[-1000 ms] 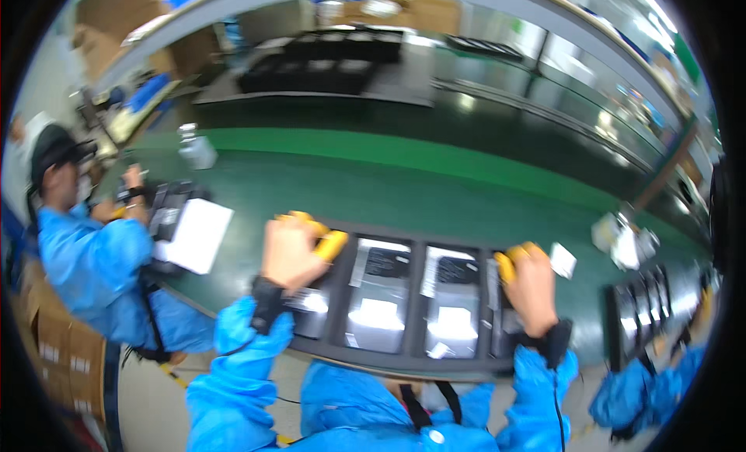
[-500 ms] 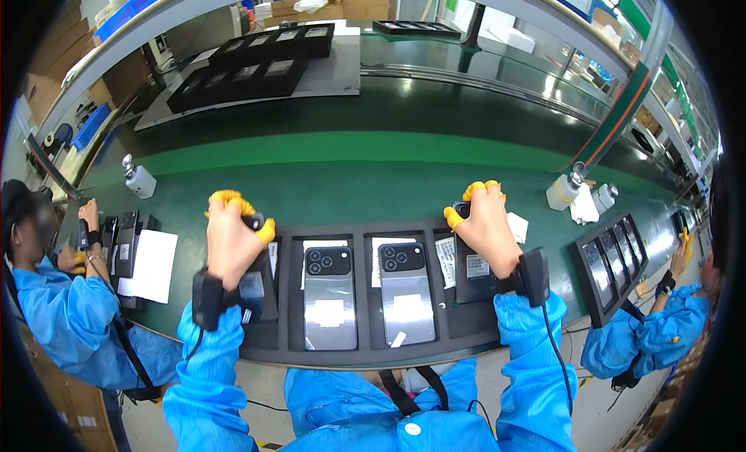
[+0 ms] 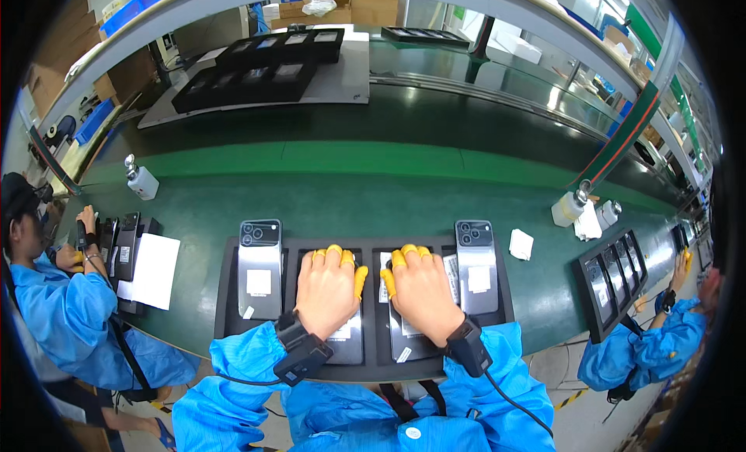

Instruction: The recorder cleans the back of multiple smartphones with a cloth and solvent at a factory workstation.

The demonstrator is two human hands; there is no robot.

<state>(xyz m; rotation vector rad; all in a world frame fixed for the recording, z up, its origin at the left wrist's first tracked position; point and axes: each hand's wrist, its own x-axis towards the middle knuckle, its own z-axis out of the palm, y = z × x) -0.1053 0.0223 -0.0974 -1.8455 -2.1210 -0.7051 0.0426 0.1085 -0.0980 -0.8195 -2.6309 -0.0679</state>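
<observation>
A black foam tray (image 3: 225, 320) with slots lies at the table's near edge. My left hand (image 3: 328, 293), in yellow finger cots, curls over the upper end of the left middle smartphone (image 3: 346, 352). Over the right middle smartphone (image 3: 402, 335) my right hand (image 3: 420, 293) is bent the same way. The hands hide most of these phones. At the tray's outer slots rest a left outer smartphone (image 3: 261, 296) and a right outer smartphone (image 3: 476, 277), backs up, their camera ends jutting past the far rim. Both carry white labels.
White dispenser bottles stand at left (image 3: 143, 181) and right (image 3: 569, 209). A white cloth (image 3: 521, 244) lies right of my tray. Another phone tray (image 3: 611, 285) is near the co-worker (image 3: 645, 328) at right; a second co-worker (image 3: 66, 296) sits left. More trays (image 3: 249, 79) lie across the table.
My hands have let go of the outer phones and moved inward onto the two middle ones. The outer phones now lie uncovered at the tray's sides.
</observation>
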